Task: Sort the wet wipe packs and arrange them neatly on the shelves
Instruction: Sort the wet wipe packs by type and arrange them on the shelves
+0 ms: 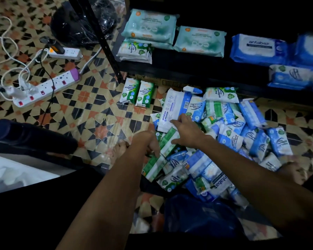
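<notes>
A heap of small wet wipe packs [229, 130], blue, green and white, lies on the patterned floor below a black shelf [179, 69]. My left hand [147, 138] curls onto long green packs [165, 148] at the heap's left edge. My right hand [187, 132] hovers with fingers spread, its index tip touching a white antabax pack [172, 107]. Two green pine packs [136, 93] lie side by side on the floor by the shelf leg. The shelf holds teal packs [150, 26], small green packs [134, 51], large blue antabax packs [258, 49] and small blue packs [293, 76].
Two white power strips [47, 87] with tangled cables lie on the floor at left. A black plastic-wrapped bundle [83, 22] sits behind the shelf post. A blue plastic bag [199, 215] lies near me, a dark padded object [27, 136] at left, my foot [120, 147] beside the heap.
</notes>
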